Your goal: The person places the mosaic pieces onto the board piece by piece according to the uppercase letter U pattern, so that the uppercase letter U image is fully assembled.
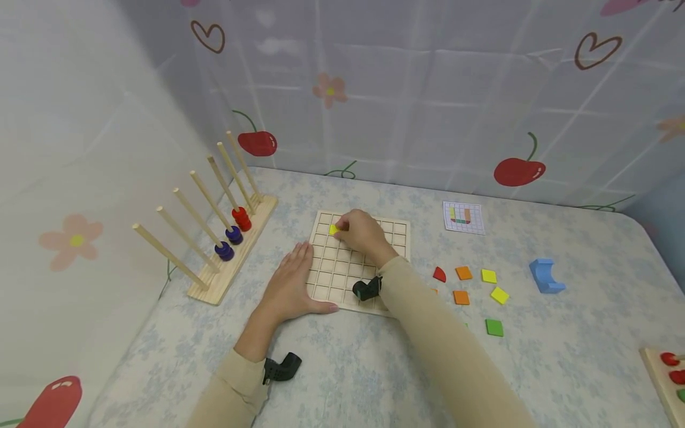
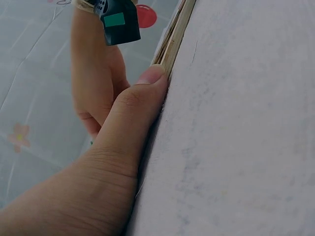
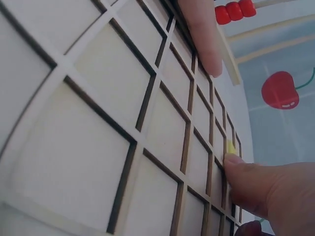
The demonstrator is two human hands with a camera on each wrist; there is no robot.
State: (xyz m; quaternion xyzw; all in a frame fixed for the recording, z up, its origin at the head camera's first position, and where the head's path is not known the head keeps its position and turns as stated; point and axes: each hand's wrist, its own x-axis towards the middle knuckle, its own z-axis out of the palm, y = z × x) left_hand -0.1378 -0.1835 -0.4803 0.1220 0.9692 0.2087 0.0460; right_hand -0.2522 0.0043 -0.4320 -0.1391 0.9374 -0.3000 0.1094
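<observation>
A wooden grid board [image 1: 332, 276] lies on the table in front of me. My right hand [image 1: 365, 235] reaches over it and pinches a yellow square tile [image 1: 334, 229] at a cell near the far left corner. In the right wrist view, the thumb and the yellow tile [image 3: 231, 146] sit low against the grid. My left hand [image 1: 291, 285] rests at the board's near left corner, its fingers along the left edge and its thumb [image 2: 140, 93] pressed against the front edge.
Right of the board lie orange tiles [image 1: 461, 297], yellow tiles [image 1: 489, 276], a green tile [image 1: 495, 327] and a red quarter-round piece [image 1: 439, 274]. Behind them is a pattern card [image 1: 463, 217]. A blue curved block [image 1: 546, 276] stands farther right, a pegged wooden stand [image 1: 241, 249] at left.
</observation>
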